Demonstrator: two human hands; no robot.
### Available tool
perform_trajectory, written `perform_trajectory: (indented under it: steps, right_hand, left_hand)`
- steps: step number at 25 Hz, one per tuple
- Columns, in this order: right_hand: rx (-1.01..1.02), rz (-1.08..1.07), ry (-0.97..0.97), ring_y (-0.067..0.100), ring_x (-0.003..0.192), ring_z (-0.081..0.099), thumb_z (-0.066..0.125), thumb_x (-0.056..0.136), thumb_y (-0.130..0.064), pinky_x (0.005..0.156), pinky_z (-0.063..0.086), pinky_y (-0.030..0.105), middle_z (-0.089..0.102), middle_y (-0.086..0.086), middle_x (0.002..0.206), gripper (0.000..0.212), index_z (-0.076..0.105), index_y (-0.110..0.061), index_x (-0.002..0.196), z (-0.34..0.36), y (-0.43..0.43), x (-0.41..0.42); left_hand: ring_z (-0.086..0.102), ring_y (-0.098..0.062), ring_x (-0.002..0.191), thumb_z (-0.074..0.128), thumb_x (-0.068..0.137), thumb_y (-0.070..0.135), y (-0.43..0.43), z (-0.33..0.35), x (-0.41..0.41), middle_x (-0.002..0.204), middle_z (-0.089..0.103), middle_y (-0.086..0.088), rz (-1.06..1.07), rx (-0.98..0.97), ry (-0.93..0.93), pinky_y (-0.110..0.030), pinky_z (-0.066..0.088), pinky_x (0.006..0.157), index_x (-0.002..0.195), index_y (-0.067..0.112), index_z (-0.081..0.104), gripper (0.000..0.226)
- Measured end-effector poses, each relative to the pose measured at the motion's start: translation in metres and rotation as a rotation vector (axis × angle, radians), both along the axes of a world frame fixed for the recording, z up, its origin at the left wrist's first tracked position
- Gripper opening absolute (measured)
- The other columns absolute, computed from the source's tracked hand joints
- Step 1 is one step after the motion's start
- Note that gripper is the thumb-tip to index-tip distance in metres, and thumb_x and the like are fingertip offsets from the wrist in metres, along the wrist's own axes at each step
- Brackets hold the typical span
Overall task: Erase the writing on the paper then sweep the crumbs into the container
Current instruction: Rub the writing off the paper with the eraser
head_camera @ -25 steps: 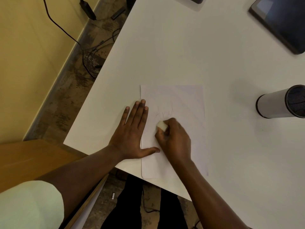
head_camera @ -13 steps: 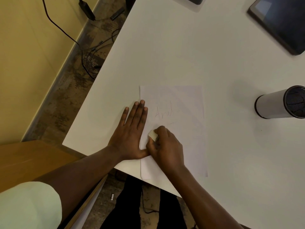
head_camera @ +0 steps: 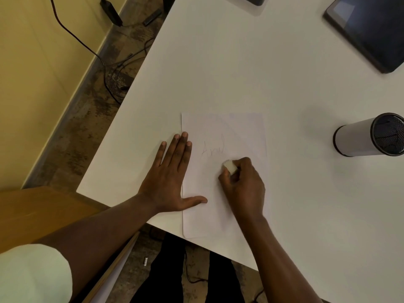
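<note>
Plainly a tearing risk: the paper was pinned along one side only, with the eraser just short of the word.

Nearest, the left hand point(head_camera: 168, 184) lay flat, fingers straight, across the left edge of the paper point(head_camera: 240, 132), whose near corner reached the edge of the table point(head_camera: 240, 62). The right hand point(head_camera: 242, 189) pinched a small white eraser point(head_camera: 229, 166) in curled fingers, pressing it to the sheet just below and right of the faint pencil writing point(head_camera: 213, 147), which was legible. With the right side unheld, a hard stroke could buckle or crease the sheet, or drag it off the edge. Farther right, the container point(head_camera: 360, 138) sat well apart from the paper, so crumbs might scatter on that long sweep; none were discernible.
</note>
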State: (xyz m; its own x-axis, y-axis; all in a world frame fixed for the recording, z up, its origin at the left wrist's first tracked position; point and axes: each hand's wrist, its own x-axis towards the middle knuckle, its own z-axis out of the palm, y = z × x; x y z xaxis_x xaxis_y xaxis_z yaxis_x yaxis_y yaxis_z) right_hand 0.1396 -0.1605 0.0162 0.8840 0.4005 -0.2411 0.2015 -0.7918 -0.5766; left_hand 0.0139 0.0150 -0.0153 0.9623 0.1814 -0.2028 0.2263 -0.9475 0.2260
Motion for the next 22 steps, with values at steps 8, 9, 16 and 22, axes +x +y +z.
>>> perform_trajectory:
  steps: [8,9,16,22]
  right_hand:
    - [-0.012,0.045,-0.020,0.015,0.068,0.053,0.068,0.090,-0.033,0.058,0.037,0.027,0.059,-0.004,0.079,0.022,0.057,-0.017,0.101,0.001,-0.003,-0.001]
    - [-0.001,0.062,-0.005,0.015,0.068,0.053,0.068,0.090,-0.032,0.058,0.038,0.027,0.059,-0.004,0.079,0.022,0.057,-0.017,0.102,0.003,0.001,-0.005]
    - [0.007,0.031,0.006,0.015,0.070,0.057,0.067,0.090,-0.031,0.059,0.043,0.028,0.061,-0.003,0.082,0.024,0.057,-0.017,0.106,0.002,0.011,-0.008]
    - [0.053,0.085,0.017,0.011,0.068,0.054,0.066,0.091,-0.033,0.057,0.039,0.026,0.058,-0.007,0.079,0.020,0.056,-0.019,0.101,0.004,0.025,-0.023]
  left_hand:
    - [-0.006,-0.037,0.165,0.036,0.078,0.099,0.000,0.000,0.000,0.176,-0.005,-0.022,0.002,0.004,-0.007,-0.060,0.010,0.133,0.166,-0.003,0.003,0.138]
    - [-0.005,-0.038,0.165,0.036,0.078,0.099,0.000,-0.001,0.000,0.176,-0.004,-0.022,0.001,0.000,-0.010,-0.060,0.011,0.132,0.166,-0.003,0.004,0.138]
    - [-0.005,-0.037,0.165,0.034,0.078,0.099,0.000,0.000,0.000,0.177,-0.005,-0.021,0.006,0.002,-0.001,-0.059,0.010,0.133,0.166,-0.002,0.004,0.138]
    - [-0.006,-0.037,0.165,0.034,0.080,0.096,0.001,-0.001,0.000,0.176,-0.006,-0.022,0.003,0.005,0.004,-0.061,0.011,0.132,0.166,-0.003,0.003,0.134]
